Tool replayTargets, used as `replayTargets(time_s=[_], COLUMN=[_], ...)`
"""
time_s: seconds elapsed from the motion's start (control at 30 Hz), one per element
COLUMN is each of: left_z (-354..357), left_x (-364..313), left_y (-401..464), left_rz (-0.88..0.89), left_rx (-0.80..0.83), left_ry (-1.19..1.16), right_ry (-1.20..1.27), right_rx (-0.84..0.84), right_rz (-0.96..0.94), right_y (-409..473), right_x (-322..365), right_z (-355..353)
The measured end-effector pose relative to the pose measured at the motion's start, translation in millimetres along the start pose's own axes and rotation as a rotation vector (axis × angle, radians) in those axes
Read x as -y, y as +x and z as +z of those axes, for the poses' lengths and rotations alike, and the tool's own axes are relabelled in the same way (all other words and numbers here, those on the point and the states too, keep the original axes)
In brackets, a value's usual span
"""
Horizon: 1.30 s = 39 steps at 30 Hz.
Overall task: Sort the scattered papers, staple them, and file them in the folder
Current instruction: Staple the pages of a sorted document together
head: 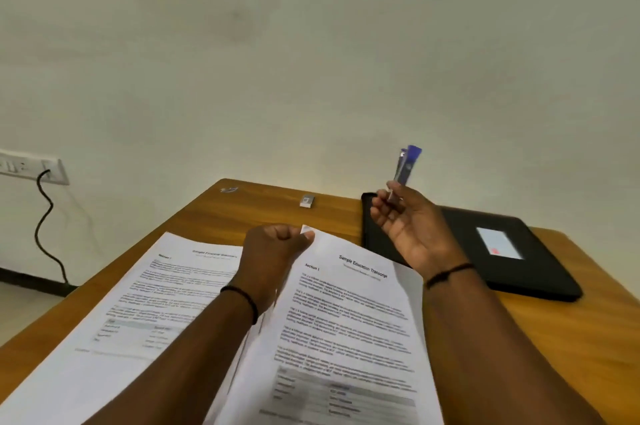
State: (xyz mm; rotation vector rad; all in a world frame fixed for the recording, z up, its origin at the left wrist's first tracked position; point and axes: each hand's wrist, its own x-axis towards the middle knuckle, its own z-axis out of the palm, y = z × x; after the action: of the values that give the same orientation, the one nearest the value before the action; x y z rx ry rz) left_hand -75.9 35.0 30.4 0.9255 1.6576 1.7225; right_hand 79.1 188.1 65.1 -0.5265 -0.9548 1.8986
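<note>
Left hand (pixel 273 251) pinching transcript sheet (pixel 346 320) corner, right hand (pixel 408 220) gripping blue stapler (pixel 405 168) (raised), black folder (pixel 519 251) beside.

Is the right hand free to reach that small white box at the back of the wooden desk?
Probably not yet: the right hand holds a blue stapler raised above the black folder. The path to the small white box looks open otherwise.

Head view — close, looking down over desk (pixel 571 338).
</note>
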Motion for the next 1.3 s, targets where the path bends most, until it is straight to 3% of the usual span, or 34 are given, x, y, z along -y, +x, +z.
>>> replayTargets(time_s=[0.07, 0.2, 0.33, 0.4, 0.7, 0.9, 1.1, 1.3], left_z=[9, 26, 31, 32, 31, 28, 17, 13], left_x=[-20, -51, -74, -82, -89, -89, -88, -89], left_y=[-21, -52, -86, -99, -146, -162, -158, -161], left_rz=[0.048, 0.167, 0.238, 0.265, 0.273, 0.266, 0.171, 0.127], left_rx=[0.023, 0.052, 0.068, 0.084, 0.112, 0.073, 0.123, 0.167], left_ry=[0.012, 0.095, 0.093, 0.079, 0.009, 0.009, -0.072, -0.100], right_ry=[-0.093, -0.798, -1.276, -1.435, -1.184, -1.317, -1.334, -1.400], right_rx=[0.023, 0.065, 0.247, 0.230, 0.181, 0.272, 0.358, 0.422], right_rz=[-0.016, -0.199, -0.295, -0.367, -0.366, -0.403, -0.233, -0.242], right_y=[-37, -92, -139, -153, -197, -210, -220, -223], right_x=[24, 48, 64, 71, 89, 93, 107, 113], right_z=[0, 12, 23, 27, 24, 34, 38, 39])
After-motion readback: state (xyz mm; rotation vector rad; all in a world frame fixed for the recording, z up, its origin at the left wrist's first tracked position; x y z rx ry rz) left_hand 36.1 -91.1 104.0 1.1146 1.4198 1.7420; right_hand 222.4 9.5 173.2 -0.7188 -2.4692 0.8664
